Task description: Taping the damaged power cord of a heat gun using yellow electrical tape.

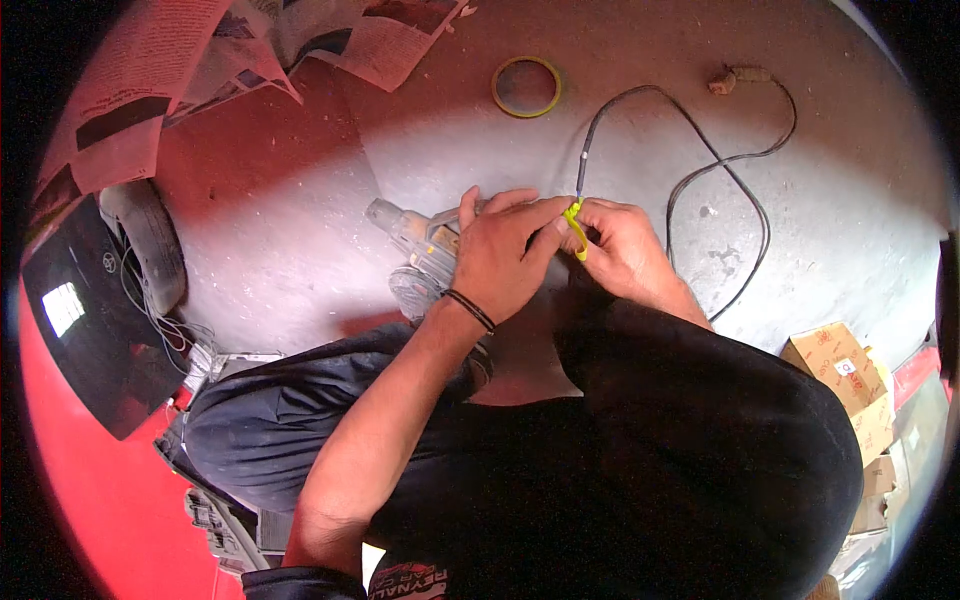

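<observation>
Both hands meet in front of me at the end of a black cable [583, 165]. A bright yellow, tape-like strip [577, 228] sits around that end, with a short loop hanging down. My left hand [505, 255], with dark bands at the wrist, pinches the strip between thumb and forefinger. From the other side my right hand [632, 250] is closed on the same strip, its fingertips partly hidden. Behind my left hand lies a grey and yellow power tool [425, 240] that looks like an angle grinder, a round disc [413, 291] at its near side.
A yellow ring [526, 114] lies on the floor ahead. The cable loops to the right, towards a plug-like end [745, 75]. Newspaper sheets [205, 60], a tyre-like rubber piece [150, 250] and a glossy black panel [85, 310] are left; a cardboard box [840, 375] stands right.
</observation>
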The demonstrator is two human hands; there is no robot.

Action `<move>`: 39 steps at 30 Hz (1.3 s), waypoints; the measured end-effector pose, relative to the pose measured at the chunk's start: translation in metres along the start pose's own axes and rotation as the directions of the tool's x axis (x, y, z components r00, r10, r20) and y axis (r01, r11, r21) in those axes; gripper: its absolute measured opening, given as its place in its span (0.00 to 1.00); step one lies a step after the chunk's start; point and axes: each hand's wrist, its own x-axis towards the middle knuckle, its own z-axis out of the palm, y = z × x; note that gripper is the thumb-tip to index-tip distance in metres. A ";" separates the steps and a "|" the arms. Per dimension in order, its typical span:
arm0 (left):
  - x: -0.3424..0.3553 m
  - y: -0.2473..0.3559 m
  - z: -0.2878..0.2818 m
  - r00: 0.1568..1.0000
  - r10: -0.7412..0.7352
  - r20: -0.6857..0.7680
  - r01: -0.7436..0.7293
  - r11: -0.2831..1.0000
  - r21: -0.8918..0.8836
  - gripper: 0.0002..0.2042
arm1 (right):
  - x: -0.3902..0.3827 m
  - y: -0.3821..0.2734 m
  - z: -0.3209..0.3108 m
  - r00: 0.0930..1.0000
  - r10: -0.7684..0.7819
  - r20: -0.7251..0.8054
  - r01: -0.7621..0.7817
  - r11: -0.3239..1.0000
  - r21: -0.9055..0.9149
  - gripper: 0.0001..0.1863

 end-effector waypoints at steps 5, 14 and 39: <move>0.000 -0.009 0.004 0.999 0.047 -0.018 -0.047 0.999 0.004 0.15 | 0.001 -0.022 -0.014 0.995 -0.004 0.103 0.011 0.998 -0.065 0.20; 0.007 -0.004 0.016 0.990 0.075 -0.123 -0.071 0.997 0.035 0.10 | -0.008 -0.016 -0.032 0.994 0.099 0.055 -0.099 0.995 -0.003 0.26; 0.015 -0.007 0.013 0.985 0.012 -0.174 -0.011 1.000 0.003 0.09 | -0.024 0.021 -0.012 0.983 0.136 -0.122 -0.067 0.889 0.453 0.10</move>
